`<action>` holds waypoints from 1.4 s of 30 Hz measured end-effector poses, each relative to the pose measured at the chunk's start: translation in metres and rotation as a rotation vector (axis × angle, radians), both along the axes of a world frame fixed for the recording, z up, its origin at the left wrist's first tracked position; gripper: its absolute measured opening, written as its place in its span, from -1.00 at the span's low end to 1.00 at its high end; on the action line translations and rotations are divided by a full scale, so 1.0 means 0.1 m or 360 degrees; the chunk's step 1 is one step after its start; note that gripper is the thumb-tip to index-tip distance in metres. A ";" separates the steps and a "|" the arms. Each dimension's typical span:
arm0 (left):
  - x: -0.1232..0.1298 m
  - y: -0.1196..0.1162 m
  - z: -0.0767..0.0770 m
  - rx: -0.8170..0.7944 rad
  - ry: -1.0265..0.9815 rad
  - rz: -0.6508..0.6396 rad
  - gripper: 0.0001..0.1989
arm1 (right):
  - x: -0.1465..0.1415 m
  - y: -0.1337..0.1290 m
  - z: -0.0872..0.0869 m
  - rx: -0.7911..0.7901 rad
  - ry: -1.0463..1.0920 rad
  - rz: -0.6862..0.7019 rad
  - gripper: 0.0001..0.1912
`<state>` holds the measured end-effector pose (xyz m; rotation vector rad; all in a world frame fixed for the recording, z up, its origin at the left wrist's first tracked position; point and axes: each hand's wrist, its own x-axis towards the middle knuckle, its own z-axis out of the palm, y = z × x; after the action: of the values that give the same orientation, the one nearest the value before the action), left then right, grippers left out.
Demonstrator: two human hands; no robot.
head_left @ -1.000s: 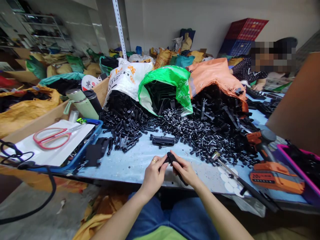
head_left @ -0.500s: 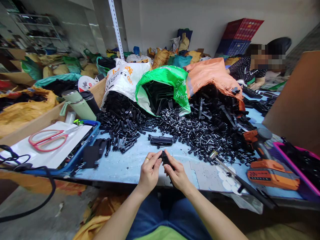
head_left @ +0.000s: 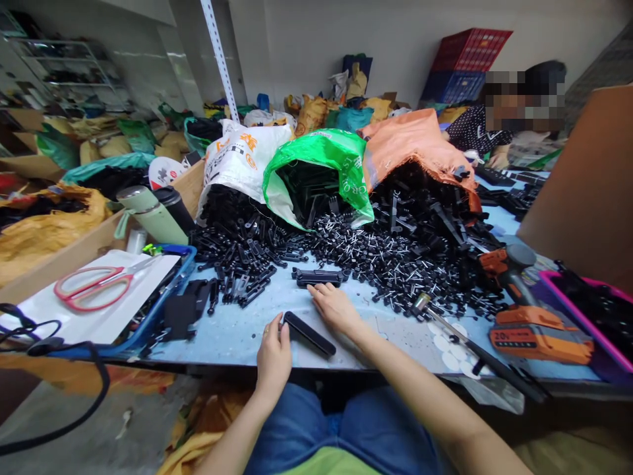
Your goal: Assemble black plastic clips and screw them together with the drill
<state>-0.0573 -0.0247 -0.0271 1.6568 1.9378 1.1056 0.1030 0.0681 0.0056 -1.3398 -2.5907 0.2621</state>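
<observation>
My left hand (head_left: 274,356) is closed on one end of a long black plastic bar with rounded ends (head_left: 310,335), between the thumb and fingers. The bar slants down to the right over the front of the table. My right hand (head_left: 339,309) reaches forward with its fingers stretched out and fingertips down at the near side of a black plastic bracket-like part (head_left: 319,277). Whether something small lies under those fingertips is hidden.
Behind lie heaps of black-headed screws (head_left: 380,257) and black plastic links (head_left: 247,264), spilling from a green sack (head_left: 316,152) and its neighbours. A cordless drill (head_left: 534,330) is at right. Scissors (head_left: 93,288) rest on a blue tray (head_left: 185,267). A co-worker (head_left: 477,132) sits beyond.
My hands were together on a black part above the table's front; now they are apart. The left has moved left with the bar, and the right has let go and reached forward.
</observation>
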 end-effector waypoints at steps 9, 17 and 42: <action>-0.17 0.14 0.18 0.0126 0.0868 -0.0809 -0.59 | 0.47 -0.07 -0.04 0.0068 -0.0306 -0.0024 -0.84; -0.11 0.30 0.29 0.0020 0.0990 -0.1119 -0.60 | 0.60 -0.40 -0.29 0.0175 -0.0370 -0.0016 -0.78; 0.31 0.30 0.48 -0.0199 0.1205 -0.0986 -0.70 | 2.13 1.89 0.80 0.0984 -0.0902 -0.0340 -0.72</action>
<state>-0.0266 0.0052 0.0207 2.5773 1.5688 0.1116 0.3162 0.2571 0.0852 -1.5597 -2.5352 -1.0007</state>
